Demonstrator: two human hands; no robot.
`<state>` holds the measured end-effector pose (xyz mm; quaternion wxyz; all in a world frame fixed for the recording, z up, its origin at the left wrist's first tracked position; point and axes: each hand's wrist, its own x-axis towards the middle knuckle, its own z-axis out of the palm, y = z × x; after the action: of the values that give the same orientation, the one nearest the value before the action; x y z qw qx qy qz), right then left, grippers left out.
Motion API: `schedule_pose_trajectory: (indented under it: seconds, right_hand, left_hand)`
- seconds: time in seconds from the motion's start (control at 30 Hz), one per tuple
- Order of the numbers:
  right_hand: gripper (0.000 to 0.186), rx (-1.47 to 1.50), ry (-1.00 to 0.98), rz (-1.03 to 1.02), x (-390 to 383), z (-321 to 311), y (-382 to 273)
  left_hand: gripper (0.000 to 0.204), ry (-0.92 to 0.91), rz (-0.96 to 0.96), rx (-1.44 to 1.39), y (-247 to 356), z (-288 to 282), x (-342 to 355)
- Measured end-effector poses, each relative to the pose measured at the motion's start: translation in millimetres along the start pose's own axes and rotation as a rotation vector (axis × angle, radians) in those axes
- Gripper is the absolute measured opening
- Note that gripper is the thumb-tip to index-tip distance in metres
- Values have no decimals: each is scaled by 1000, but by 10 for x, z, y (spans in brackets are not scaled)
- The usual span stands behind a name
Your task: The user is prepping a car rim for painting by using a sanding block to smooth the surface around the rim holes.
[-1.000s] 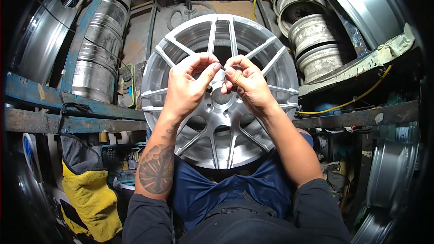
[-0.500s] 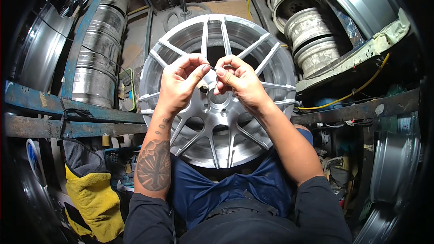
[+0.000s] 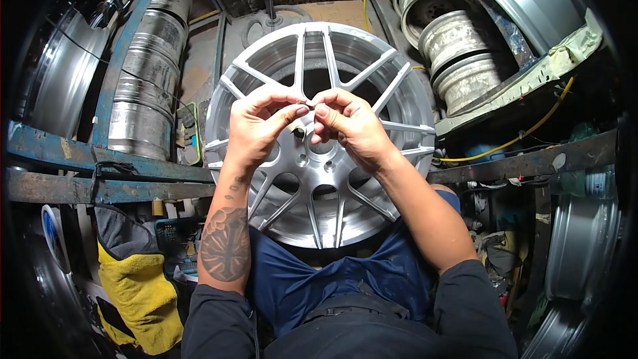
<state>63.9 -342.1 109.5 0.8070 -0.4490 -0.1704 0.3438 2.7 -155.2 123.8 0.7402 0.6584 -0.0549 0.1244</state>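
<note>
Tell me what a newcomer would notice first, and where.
The silver wheel in the centre draws the eye first, the left hand and right hand close together above it, pinching a tiny piece I cannot identify. Next come the yellow-and-grey cloth at lower left and stacked rims at upper right.

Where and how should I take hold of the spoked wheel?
Probably by its outer rim, from left and right together: the spoked wheel is broad and round, lies face up, and its rim shows uncovered on both sides.
</note>
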Motion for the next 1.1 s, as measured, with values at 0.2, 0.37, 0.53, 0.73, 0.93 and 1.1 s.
schedule_pose_trajectory:
  seconds: [0.2, 0.37, 0.53, 0.73, 0.93, 1.1]
  right_hand:
    - [21, -22, 2, 9, -29, 39, -60]
    - [20, -85, -49, -101, -14, 57, -58]
    - [20, -51, -104, -113, -35, 57, -52]
    - [19, -62, 15, -128, 0, -105, -5]
    - [23, -99, 126, -155, -34, -210, -87]
    - [22, -175, 187, -155, -184, -409, -152]
  left_hand:
    - [14, 14, 104, 41, 57, 7, -3]
    - [16, 13, 60, -71, 24, -71, -3]
    - [15, 20, 127, -54, 88, -8, -49]
    - [39, 88, 178, 536, 68, -68, 65]
    - [30, 142, -291, 1210, -215, -444, 41]
    - [49, 133, -500, 1396, -421, -508, 17]
